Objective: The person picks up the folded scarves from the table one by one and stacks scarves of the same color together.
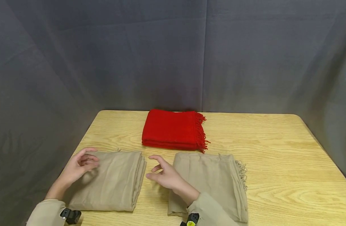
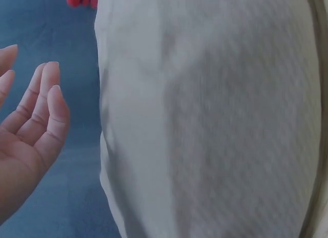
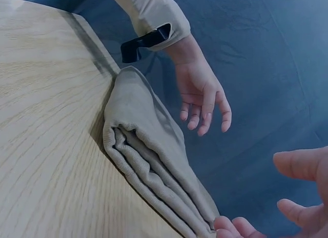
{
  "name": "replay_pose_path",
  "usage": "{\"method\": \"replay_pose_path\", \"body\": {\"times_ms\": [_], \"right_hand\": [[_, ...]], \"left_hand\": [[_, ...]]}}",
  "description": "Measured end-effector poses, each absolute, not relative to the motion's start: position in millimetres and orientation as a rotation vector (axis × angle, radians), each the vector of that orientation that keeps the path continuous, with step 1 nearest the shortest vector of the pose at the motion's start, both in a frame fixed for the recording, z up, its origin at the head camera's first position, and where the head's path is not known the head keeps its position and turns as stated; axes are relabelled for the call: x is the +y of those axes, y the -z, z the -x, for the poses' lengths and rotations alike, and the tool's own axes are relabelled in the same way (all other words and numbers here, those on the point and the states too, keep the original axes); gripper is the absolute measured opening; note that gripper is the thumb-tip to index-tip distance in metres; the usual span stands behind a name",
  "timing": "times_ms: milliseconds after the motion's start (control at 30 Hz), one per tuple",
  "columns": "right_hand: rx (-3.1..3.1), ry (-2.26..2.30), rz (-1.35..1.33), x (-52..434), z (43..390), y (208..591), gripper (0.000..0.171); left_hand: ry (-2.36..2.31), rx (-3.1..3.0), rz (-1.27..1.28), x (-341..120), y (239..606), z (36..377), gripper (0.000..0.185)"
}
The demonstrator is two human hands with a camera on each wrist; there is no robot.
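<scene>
left hand; right hand | both loose, holding nothing | folded beige scarf between them

Two bare hands, both relaxed and holding nothing.
The left hand hovers with palm turned inward and fingers loosely curved, near the left edge of the table. The right hand reaches toward the left, fingers spread, thumb up; both forearms wear beige sleeves.

No readable text anywhere — no labels, brands or numbers on scarves; table unmarked too.
</scene>
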State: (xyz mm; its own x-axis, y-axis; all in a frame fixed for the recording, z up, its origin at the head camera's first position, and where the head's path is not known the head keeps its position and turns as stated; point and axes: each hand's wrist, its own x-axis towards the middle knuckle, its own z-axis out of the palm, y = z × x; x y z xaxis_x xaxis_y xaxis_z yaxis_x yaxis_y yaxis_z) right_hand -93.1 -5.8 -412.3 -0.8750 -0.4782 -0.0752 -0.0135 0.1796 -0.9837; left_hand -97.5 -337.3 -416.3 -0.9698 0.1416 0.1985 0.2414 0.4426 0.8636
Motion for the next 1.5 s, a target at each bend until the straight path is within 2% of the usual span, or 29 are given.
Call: {"method": "replay_pose_path", "body": {"times_ms": [467, 1000, 1100, 1333, 1500], "right_hand": [[2.078, 1.722, 0.389, -17.4, 95.0, 420.1, 0.056], [2.027, 1.706, 0.308, -32.2, 96.8, 435.0, 0.062], [2.026, 1.710, 0.306, -32.7, 97.8, 437.1, 0.062], [1.948, 1.752, 0.241, -40.3, 98.0, 440.7, 0.064], [1.913, 1.766, 0.208, -46.7, 95.8, 440.8, 0.064]], "left_hand": [[1.607, -2.612, 0.260, -357.8, 417.7, 96.4, 0.047], [1.270, -2.873, 0.078, -381.1, 412.3, 95.1, 0.057], [1.239, -2.917, 0.016, -386.0, 417.1, 97.7, 0.059], [1.024, -2.909, 0.020, -443.5, 473.2, 120.6, 0.069], [0.998, -2.953, -0.071, -432.3, 456.5, 110.2, 0.072]]}}
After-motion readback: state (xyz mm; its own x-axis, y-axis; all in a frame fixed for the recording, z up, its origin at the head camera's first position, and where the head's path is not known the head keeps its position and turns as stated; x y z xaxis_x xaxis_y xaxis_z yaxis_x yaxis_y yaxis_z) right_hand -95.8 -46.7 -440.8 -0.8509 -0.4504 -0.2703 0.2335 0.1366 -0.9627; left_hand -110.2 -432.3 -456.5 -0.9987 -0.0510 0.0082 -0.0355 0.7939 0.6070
